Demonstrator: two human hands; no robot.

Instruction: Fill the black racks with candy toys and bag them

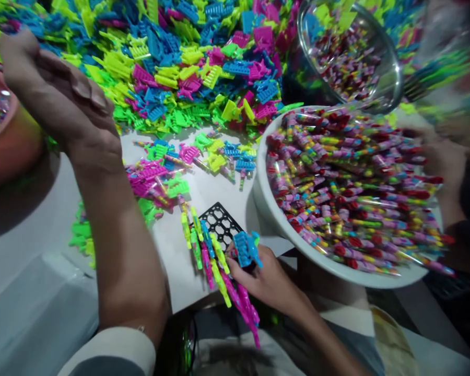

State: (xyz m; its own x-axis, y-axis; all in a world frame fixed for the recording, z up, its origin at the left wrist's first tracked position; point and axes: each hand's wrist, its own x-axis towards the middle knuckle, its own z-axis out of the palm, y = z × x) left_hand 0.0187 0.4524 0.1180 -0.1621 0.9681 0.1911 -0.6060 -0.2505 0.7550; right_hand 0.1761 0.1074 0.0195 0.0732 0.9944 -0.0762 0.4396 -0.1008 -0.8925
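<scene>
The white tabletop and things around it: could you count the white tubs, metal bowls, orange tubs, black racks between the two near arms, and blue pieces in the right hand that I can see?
White tub: 1
Metal bowl: 1
Orange tub: 1
Black rack: 1
Blue piece in the right hand: 1
Total: 5

Passable along a narrow strip of white tabletop, between loose plastic pieces and the black grid. Blocked far by a tall heap, right by 1 brimming tub, left by the left forearm.
</scene>
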